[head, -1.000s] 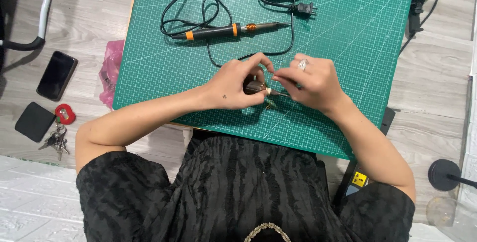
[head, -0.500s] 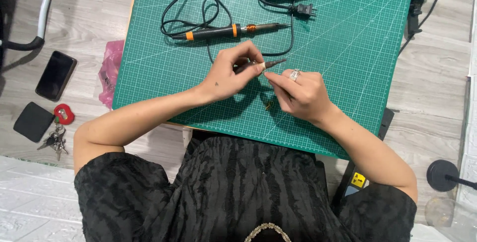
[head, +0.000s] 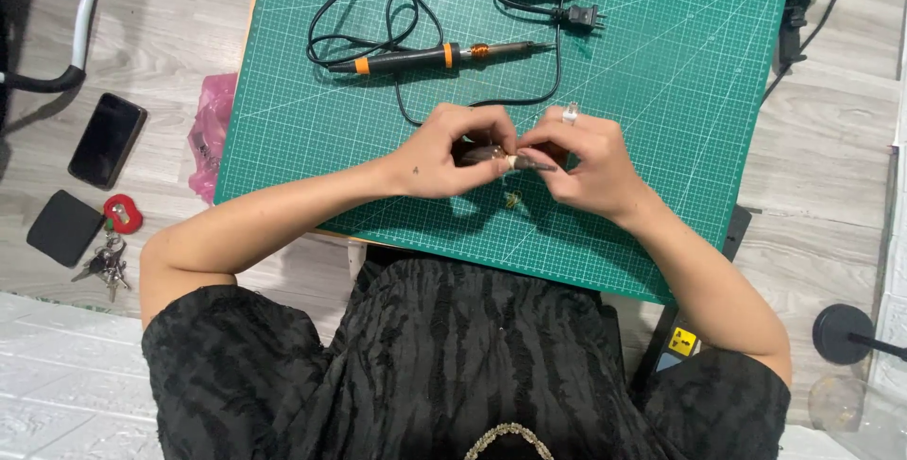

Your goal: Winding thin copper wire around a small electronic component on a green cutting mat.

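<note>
Small dark pointed tool (head: 505, 160) pinched betw. L hand (head: 444, 153) & R hand (head: 586, 162), both closed on it, just above green mat (head: 661, 63) mid-worktop. Should be kept steady, low, grip near tip; tiny gold part (head: 513, 199) below kept in sight.

Pale grey wood-plank floor (head: 170, 35) surrounds my table's green cutting mat (head: 680, 92); left of the mat lie a black phone (head: 107, 140), dark wallet (head: 64, 227) and keys (head: 106, 266).
</note>
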